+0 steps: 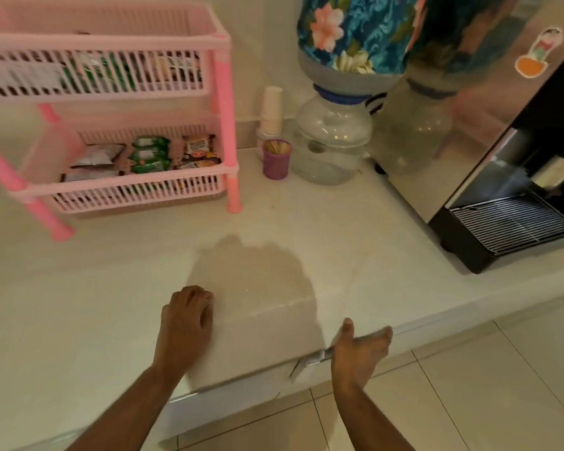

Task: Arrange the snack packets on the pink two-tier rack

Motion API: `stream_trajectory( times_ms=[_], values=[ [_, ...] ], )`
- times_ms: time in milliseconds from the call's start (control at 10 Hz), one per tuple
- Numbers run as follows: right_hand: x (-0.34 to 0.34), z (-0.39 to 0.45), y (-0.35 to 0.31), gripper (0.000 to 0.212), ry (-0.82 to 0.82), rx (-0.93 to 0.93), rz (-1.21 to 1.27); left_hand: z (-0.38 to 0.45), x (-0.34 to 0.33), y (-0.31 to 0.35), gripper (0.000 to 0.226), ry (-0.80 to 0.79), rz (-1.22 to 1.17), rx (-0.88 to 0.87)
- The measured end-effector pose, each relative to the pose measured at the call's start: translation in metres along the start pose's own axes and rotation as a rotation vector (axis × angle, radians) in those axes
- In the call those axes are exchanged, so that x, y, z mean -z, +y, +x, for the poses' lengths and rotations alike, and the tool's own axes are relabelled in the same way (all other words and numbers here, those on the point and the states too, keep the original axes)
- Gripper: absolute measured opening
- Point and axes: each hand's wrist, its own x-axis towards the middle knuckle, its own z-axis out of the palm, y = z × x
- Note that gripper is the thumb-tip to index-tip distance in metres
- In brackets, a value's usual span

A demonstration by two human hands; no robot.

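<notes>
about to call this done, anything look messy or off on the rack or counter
Nothing stands out. The snack packets lie in rows inside the lower tier of the pink rack, more show through the upper tier's slats, and none lies on the counter. Both the left hand and the right hand hold nothing.

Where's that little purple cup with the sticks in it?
In the head view, the purple cup stands on the counter, just right of the pink rack, in front of the stacked paper cups and left of the water jug.
</notes>
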Motion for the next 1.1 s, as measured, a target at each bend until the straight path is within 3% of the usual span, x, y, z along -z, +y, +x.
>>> stream_trajectory(
  times_ms=[100,300,700,800,900,1100],
  values=[
    [-0.008,0.001,-0.006,0.086,0.085,-0.110,0.082,0.000,0.002,-0.004,0.030,-0.031,0.018,-0.028],
    [-0.018,-0.007,-0.021,0.078,0.213,-0.230,0.239,-0.001,0.006,-0.006,0.021,-0.089,0.000,-0.006],
    [-0.020,-0.006,-0.026,0.086,0.295,-0.292,0.314,0.000,0.010,-0.006,0.024,-0.127,-0.104,-0.003],
    [-0.021,-0.005,-0.032,0.077,0.307,-0.280,0.241,0.000,0.013,-0.006,0.026,-0.133,-0.155,-0.008],
    [-0.022,-0.006,-0.045,0.052,0.246,-0.191,0.033,0.004,0.018,-0.009,0.027,-0.178,-0.216,-0.008],
    [-0.067,-0.044,-0.077,0.036,0.162,-0.021,-0.101,0.020,0.025,-0.018,0.026,-0.237,-0.180,-0.146]
  ],
)
